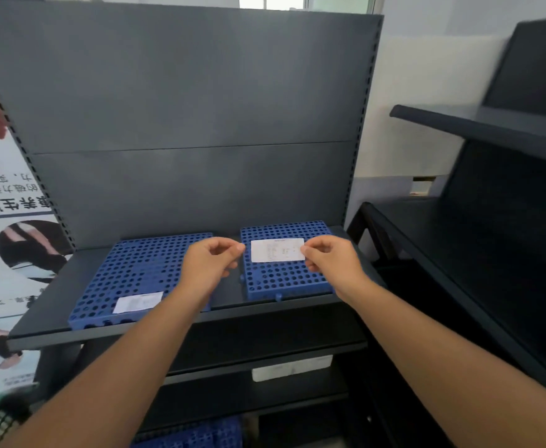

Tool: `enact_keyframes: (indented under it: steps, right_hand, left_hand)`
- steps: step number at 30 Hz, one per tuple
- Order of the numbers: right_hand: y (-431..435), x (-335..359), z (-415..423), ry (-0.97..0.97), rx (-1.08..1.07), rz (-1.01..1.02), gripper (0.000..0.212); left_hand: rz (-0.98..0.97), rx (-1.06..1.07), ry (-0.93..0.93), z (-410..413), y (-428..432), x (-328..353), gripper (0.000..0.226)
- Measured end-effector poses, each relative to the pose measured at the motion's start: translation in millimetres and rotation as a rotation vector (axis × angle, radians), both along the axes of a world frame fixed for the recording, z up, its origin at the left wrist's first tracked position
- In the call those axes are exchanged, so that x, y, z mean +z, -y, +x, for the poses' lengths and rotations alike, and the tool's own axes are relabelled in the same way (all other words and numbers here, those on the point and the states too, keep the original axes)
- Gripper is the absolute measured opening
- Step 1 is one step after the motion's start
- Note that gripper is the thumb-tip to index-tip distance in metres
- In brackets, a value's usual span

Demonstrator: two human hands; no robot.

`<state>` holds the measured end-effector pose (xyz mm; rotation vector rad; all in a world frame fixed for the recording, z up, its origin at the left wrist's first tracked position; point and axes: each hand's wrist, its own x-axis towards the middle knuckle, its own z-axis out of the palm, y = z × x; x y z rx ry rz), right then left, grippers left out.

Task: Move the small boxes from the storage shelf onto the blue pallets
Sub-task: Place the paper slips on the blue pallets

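Two blue perforated pallets lie side by side on the dark grey shelf point(55, 292). The left pallet point(135, 273) carries a white paper label point(137, 302) near its front edge. Over the right pallet point(284, 282), my right hand point(333, 263) pinches the right edge of a second white label point(276, 250), held flat just above the holes. My left hand point(208, 266) hovers between the pallets with its fingers curled in a pinch, the fingertips a small gap short of that label's left edge. No small box sits on either pallet.
The shelf's tall grey back panel point(184, 108) rises behind the pallets. A white box point(292, 368) sits on a lower shelf, another blue pallet point(197, 436) near the floor. A second dark shelving unit point(491, 221) stands at right, a printed poster point(3, 221) at left.
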<state>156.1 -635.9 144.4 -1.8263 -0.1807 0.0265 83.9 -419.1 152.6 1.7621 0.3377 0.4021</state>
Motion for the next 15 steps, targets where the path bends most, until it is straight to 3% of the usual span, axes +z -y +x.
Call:
enact_keyframes:
  steps: [11,15]
  right_hand:
    - [42,-63,94,-0.235,-0.078,-0.227,0.019]
    - [31,-91,114,-0.2,-0.088,-0.465,0.027]
  left_hand:
    - [0.097,0.04,-0.16,18,24,-57,0.01]
    - [0.119,0.027,-0.194,20,20,-70,0.01]
